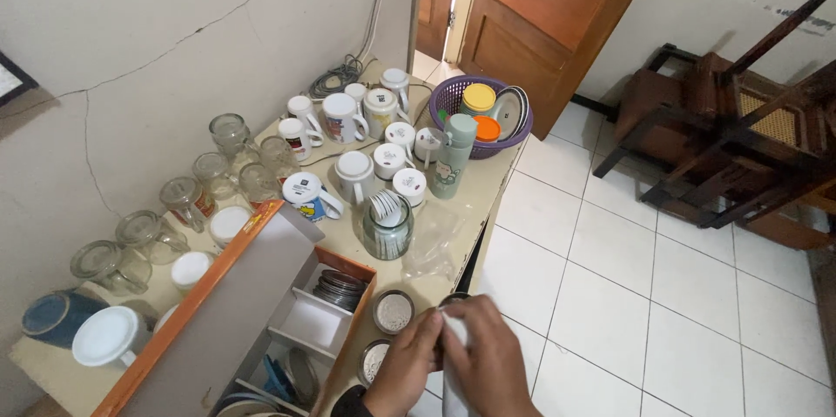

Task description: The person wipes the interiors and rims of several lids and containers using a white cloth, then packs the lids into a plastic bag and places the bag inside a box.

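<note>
- Clear glass mugs [187, 199] sit along the beige table's [470, 199] wall edge, mouths up, grouped by kind.
- White ceramic mugs [361, 138] cluster mid-table.
- Purple plastic basket [453, 99] holds lids at far corner.
- Left hand [405, 365] and right hand [488, 360] wrap a white cylindrical container [455, 395] off the near edge, fingers on its top; grip type unclear.

Both hands, left hand [407, 363] and right hand [488, 356], pretty much cover the pale cylindrical container [455, 382], so can't tell what it is, and the bottom edge chops it. Orange-rimmed grey box [228, 306] gets cropped there too.
</note>
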